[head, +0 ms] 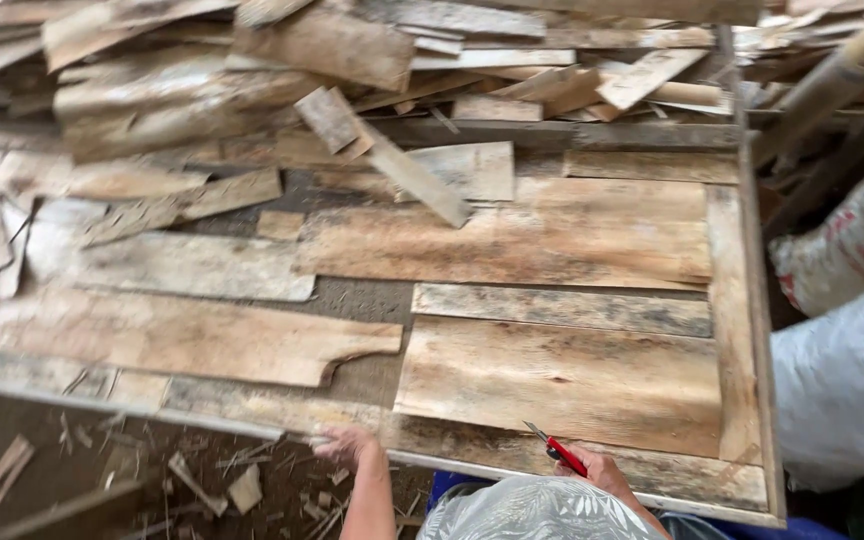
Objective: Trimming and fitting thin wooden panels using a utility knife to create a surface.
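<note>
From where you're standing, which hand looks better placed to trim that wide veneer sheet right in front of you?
Probably the right hand: it holds the red-handled cutter, blade pointing at the wide veneer sheet just beyond it. The left hand is bare, resting at the table's near edge, better suited to steadying.

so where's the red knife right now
In the head view, the red utility knife is low and right of centre, in the right hand, blade over the near edge of the veneer sheet.

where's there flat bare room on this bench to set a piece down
The broad flat sheet ahead of the right hand with the red knife is bare, as is the wide sheet beyond it. The scrap pile at the far edge is crowded.
</note>
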